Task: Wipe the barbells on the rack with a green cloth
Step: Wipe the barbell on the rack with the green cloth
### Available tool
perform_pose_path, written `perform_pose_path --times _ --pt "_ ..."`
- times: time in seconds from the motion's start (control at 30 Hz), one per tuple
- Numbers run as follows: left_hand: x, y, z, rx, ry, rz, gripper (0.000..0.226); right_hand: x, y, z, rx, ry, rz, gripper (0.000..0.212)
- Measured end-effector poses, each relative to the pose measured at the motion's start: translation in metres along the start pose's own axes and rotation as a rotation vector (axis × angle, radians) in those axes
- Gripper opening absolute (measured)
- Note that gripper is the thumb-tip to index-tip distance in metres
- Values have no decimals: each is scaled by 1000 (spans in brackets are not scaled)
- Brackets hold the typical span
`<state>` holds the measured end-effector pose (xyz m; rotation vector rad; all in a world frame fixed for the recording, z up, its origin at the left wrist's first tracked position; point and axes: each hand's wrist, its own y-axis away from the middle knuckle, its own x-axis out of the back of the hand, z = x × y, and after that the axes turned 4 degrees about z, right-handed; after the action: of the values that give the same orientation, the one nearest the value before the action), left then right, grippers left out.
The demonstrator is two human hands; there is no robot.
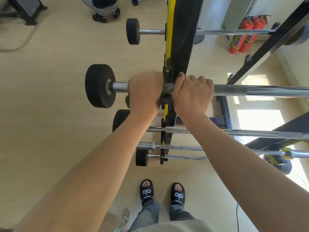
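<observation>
A steel barbell (260, 91) with a black end weight (98, 85) lies across the black and yellow rack (182, 44). My left hand (144, 92) is closed around the bar just left of the rack post, with the green cloth (127, 100) wrapped under it; only the cloth's edges show. My right hand (192, 93) grips the bare knurled bar just right of the post. Another barbell (234, 32) rests higher on the rack, and several more bars (184, 147) sit on lower pegs.
Two red fire extinguishers (242, 36) stand by the wall at upper right. A wheeled frame (107, 14) and a dark stand (28, 9) are at the top left. My sandalled feet (162, 193) stand on the light floor below the rack.
</observation>
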<state>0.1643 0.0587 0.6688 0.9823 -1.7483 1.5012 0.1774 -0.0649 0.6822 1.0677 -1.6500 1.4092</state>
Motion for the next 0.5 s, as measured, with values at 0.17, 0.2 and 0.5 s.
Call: perform_pose_path --times 0.17,0.2,0.5 --pt "12 -21 -16 -108 96 -219 33 -1 0 6 52 -13 13 51" --pt "17 -31 -20 -119 166 -369 30 -1 0 9 78 -7 14 50" --pt "37 -49 -88 -135 81 -858 27 0 -1 13 127 12 3 51"
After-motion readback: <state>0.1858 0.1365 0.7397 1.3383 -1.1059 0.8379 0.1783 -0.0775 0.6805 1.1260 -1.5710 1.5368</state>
